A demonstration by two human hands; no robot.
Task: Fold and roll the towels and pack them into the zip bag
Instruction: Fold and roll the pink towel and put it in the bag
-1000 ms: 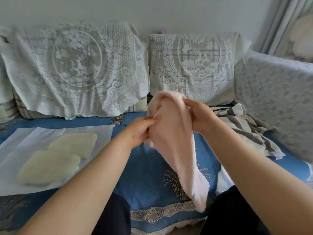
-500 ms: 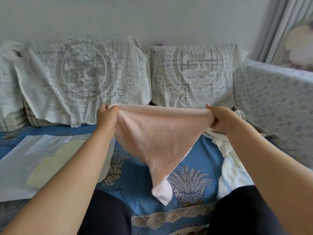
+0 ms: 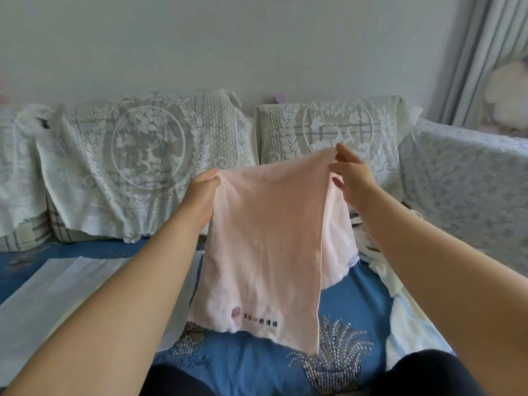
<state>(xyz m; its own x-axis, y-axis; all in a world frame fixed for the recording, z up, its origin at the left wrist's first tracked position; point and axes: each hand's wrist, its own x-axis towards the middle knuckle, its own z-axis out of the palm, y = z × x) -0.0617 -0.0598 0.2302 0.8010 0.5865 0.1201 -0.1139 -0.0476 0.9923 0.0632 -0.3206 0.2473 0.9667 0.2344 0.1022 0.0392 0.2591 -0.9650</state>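
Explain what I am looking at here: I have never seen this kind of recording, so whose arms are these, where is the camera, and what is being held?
There is no machine. A person wears a wide-angle camera on the head, looking forward and down, so the two bare arms are their own.

The left hand and the right hand each pinch a top corner of a pink towel, which hangs open over a blue sofa cover. Small print shows near its bottom edge.

On the left lies a whitish zip bag; the arm hides much of it, so what it holds cannot be told. On the right lie more pale towels. Behind are cushions under lace covers.
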